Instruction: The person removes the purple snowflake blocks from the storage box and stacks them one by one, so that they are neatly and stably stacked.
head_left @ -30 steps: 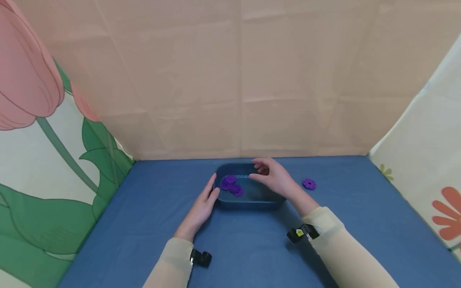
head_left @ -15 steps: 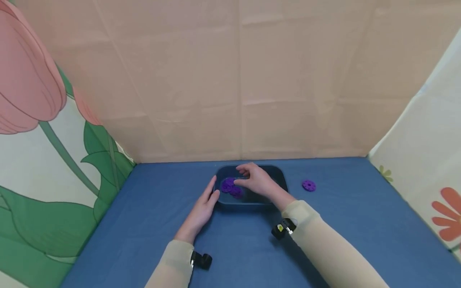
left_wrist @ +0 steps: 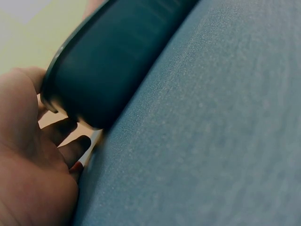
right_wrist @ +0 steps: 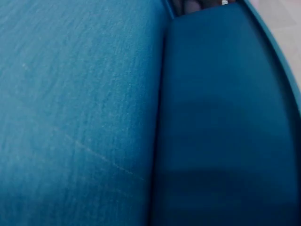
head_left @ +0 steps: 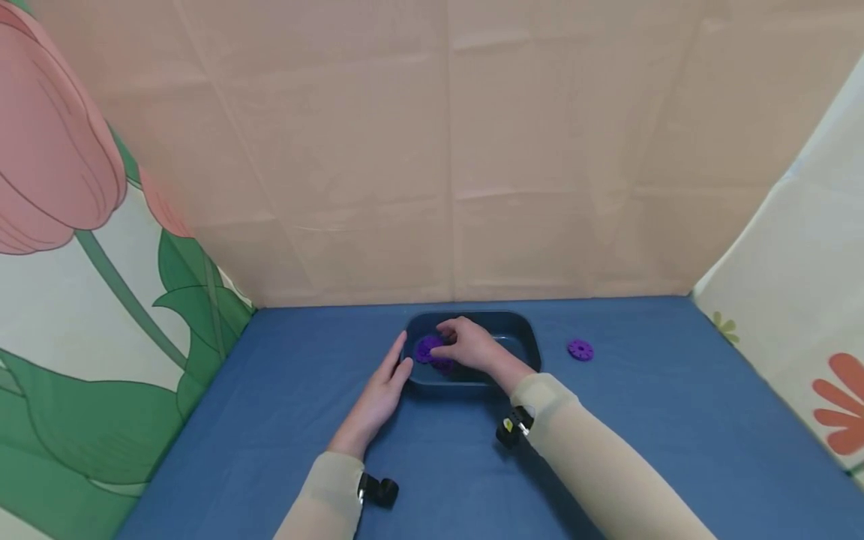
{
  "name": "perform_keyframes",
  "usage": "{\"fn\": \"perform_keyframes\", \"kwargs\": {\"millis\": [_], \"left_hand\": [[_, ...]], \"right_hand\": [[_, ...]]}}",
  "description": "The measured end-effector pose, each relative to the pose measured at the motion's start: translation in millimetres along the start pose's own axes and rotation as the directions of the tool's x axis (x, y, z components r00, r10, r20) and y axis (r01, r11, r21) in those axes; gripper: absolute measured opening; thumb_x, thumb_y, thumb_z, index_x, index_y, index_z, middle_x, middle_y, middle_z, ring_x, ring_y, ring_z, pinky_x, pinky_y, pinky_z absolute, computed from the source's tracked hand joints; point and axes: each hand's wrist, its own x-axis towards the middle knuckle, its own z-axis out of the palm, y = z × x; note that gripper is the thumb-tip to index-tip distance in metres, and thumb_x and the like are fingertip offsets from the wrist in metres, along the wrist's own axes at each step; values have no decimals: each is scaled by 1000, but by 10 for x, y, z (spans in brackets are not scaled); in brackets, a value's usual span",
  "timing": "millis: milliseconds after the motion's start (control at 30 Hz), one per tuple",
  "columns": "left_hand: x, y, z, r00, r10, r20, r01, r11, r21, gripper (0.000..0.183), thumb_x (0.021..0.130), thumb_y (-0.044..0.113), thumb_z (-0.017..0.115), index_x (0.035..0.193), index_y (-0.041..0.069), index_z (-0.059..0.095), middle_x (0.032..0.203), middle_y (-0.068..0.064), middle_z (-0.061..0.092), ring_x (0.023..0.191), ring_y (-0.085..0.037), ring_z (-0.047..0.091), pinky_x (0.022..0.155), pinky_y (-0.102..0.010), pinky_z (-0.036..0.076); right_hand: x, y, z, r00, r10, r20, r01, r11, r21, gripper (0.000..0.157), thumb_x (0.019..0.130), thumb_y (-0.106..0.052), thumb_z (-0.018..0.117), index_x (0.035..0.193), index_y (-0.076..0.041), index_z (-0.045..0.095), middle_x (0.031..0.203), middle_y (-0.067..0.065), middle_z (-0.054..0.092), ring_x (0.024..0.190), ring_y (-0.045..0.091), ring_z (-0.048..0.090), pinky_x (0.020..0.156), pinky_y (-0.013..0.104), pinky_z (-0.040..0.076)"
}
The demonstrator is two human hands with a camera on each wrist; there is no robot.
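A dark blue rectangular tray (head_left: 514, 341) stands near the back of the table. Inside its left half lie several small purple discs with notched edges (head_left: 424, 348), partly covered by my right hand (head_left: 472, 346). That hand reaches in from the right, thumb and index finger parted right over the discs. My left hand (head_left: 375, 391) rests against the tray's left end, fingers stretched along the wall and thumb at the near corner. In the left wrist view, its fingers (left_wrist: 61, 132) touch the tray's end wall. The right wrist view shows mostly the tray's outer wall (right_wrist: 225, 108).
Another purple disc (head_left: 580, 349), with holes in it, lies on the blue tablecloth (head_left: 648, 390) to the right of the tray. A beige backdrop (head_left: 445, 165) rises behind the table, with flower-printed cloths on both sides.
My right hand has moved left and down from above the tray's right half to the discs in its left half. The left hand stays at the tray's end.
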Motion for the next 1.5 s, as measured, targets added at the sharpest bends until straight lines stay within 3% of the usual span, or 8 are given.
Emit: {"fn": "perform_keyframes", "kwargs": {"millis": [233, 500, 700, 1033, 1233, 1333, 1500], "left_hand": [[0, 8, -11, 1000, 6, -1, -6, 1000, -7, 68, 93, 69, 41, 153, 47, 19, 156, 23, 17, 145, -12, 13, 116, -52, 14], [-3, 19, -13, 1000, 2, -4, -2, 1000, 4, 68, 93, 69, 40, 153, 47, 19, 155, 24, 18, 145, -10, 13, 116, -50, 14], [-2, 12, -5, 1000, 0, 2, 0, 1000, -4, 67, 93, 69, 40, 153, 47, 19, 154, 26, 17, 144, -8, 13, 116, -50, 14], [4, -23, -11, 1000, 4, 4, -4, 1000, -7, 67, 94, 68, 40, 153, 47, 18, 154, 27, 17, 144, -7, 13, 116, -50, 14], [3, -5, -10, 1000, 0, -2, 0, 1000, -5, 67, 93, 69, 40, 152, 48, 19, 154, 26, 18, 144, -8, 14, 116, -50, 14], [1, 1, -10, 1000, 4, 1, -4, 1000, -8, 67, 93, 69, 40, 153, 48, 19, 155, 25, 17, 144, -9, 13, 116, -50, 14], [2, 1, -15, 1000, 17, 4, -17, 1000, -6, 67, 93, 68, 40, 153, 47, 18, 156, 24, 17, 145, -9, 12, 116, -50, 13]], "right_hand": [[25, 7, 30, 1000, 9, 13, -8, 999, -32, 59, 84, -34, 78, 132, -5, 60, 118, 11, 63, 106, 23, 60, 93, 41, 49], [14, 11, 65, 998, -52, 20, 54, 991, -119, 56, 85, -33, 77, 131, -5, 62, 117, 11, 63, 105, 23, 58, 94, 42, 47], [-25, -4, 74, 997, -65, 35, 71, 980, -186, 49, 86, -37, 75, 129, -14, 65, 124, 11, 56, 110, 27, 51, 94, 45, 45], [-60, -4, 85, 992, -125, 36, 130, 972, -197, 37, 87, -33, 75, 121, -19, 71, 121, 9, 58, 109, 29, 51, 92, 47, 45], [-36, 5, 101, 991, -129, 37, 133, 969, -207, 49, 87, -36, 75, 131, -17, 64, 125, 10, 57, 111, 29, 51, 94, 47, 45], [-25, 8, 123, 989, -141, 49, 149, 953, -264, 56, 87, -41, 73, 135, -14, 60, 125, 11, 57, 109, 28, 51, 93, 46, 46], [-10, 12, 148, 987, -151, 51, 159, 935, -317, 50, 88, -44, 71, 129, -15, 65, 119, 7, 58, 104, 24, 52, 90, 42, 46]]}}
